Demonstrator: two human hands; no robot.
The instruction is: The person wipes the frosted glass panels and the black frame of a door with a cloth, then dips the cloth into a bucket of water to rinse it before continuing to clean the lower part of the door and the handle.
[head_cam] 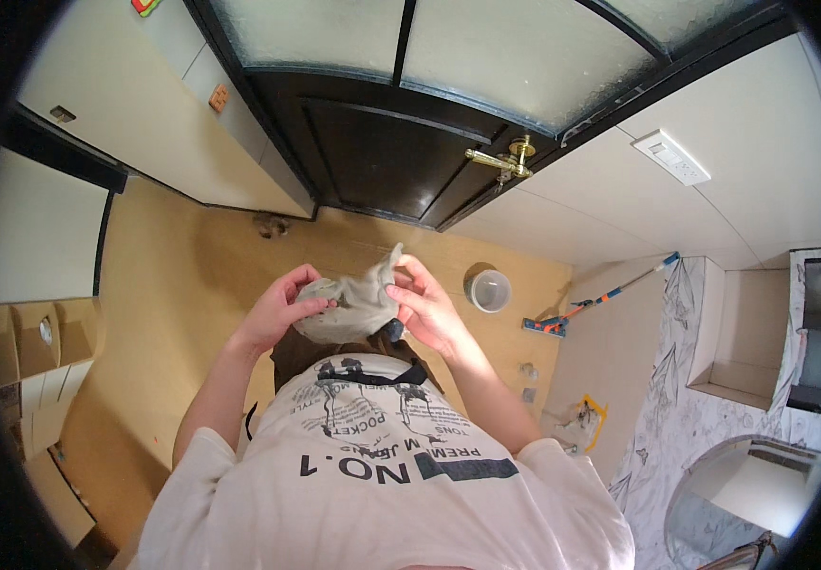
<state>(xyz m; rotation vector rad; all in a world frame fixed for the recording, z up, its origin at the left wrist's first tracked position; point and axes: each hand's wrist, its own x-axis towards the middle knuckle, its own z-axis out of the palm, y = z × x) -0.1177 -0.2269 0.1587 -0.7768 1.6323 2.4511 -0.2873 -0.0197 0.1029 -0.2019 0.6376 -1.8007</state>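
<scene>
Between both hands, in front of my waist, a greyish cloth (350, 313) hangs bunched, with a raised corner on its right side. My left hand (285, 310) grips its left edge, the thumb lying over the fabric. Fingers and thumb of my right hand (421, 299) pinch the cloth near that upright corner. Part of the fabric is blurred. A small dark rounded item (394, 329) shows just below the cloth beside my right hand; what it is I cannot tell.
A dark door (382, 149) with a brass handle (499, 158) stands ahead. On the floor to the right are a white bucket (490, 291) and a flat mop (544, 326), its pole against the wall. Shelving (72, 331) lines the left. A dark bundle (270, 226) lies near the door.
</scene>
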